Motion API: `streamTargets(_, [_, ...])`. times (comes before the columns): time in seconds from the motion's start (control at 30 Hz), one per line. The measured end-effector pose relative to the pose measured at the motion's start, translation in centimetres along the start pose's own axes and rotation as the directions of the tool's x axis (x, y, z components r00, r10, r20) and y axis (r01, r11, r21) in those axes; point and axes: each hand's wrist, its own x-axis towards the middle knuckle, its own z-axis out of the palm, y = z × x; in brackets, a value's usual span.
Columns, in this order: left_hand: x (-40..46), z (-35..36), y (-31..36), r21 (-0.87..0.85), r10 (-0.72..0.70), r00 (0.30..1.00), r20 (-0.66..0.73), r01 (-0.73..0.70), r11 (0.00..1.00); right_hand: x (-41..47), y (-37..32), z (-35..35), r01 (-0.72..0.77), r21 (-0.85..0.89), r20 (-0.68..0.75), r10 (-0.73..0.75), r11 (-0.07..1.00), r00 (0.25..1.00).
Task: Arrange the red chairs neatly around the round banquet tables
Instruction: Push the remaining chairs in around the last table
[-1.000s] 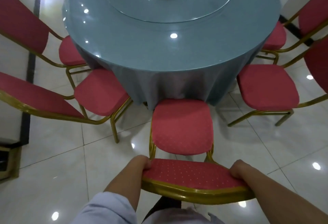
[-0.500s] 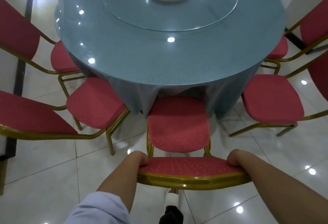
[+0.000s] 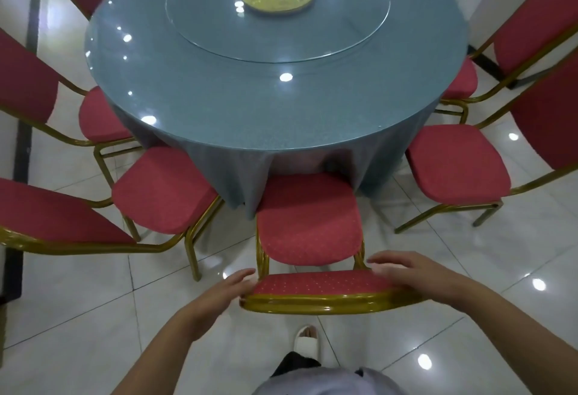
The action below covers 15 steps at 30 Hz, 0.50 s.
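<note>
A red chair point(image 3: 308, 222) with a gold frame stands right in front of me, its seat front tucked under the hanging blue-grey cloth of the round banquet table point(image 3: 256, 103). My left hand point(image 3: 223, 293) hovers at the left end of the chair's backrest top, fingers straight and apart from it. My right hand point(image 3: 406, 271) lies above the right end of the backrest, fingers extended and relaxed, holding nothing. More red chairs ring the table: two at the left point(image 3: 162, 188) point(image 3: 100, 116) and two at the right point(image 3: 456, 163) point(image 3: 463, 80).
A glass turntable point(image 3: 344, 31) with a gold hub lies on the table. The floor is glossy white tile with a dark strip point(image 3: 23, 144) along the left. My foot in a white slipper point(image 3: 308, 343) is below the chair's back.
The chair has slid forward under the tablecloth. Both hands, which gripped the ends of the backrest, have let go and opened.
</note>
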Motion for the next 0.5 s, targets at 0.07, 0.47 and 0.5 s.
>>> streamTargets(0.07, [-2.5, 0.5, 0.5, 0.113, 0.104, 0.986, 0.133, -0.119, 0.987, -1.9, -0.5, 1.6, 0.056, -0.232, 0.076, -0.039, 0.971, 0.996])
streamTargets(0.47, [0.1, 2.4, 0.8, 0.416, 0.44, 0.867, -0.233, -0.32, 0.851, 1.0, -0.8, 4.5, 0.052, -0.665, -0.332, -0.357, 0.745, 0.873])
streamTargets(0.5, [0.3, 2.2, 1.4, 0.425, 0.437, 0.872, -0.222, -0.317, 0.848, 1.4, -0.8, 4.3, 0.05, -0.658, -0.352, -0.365, 0.752, 0.862])
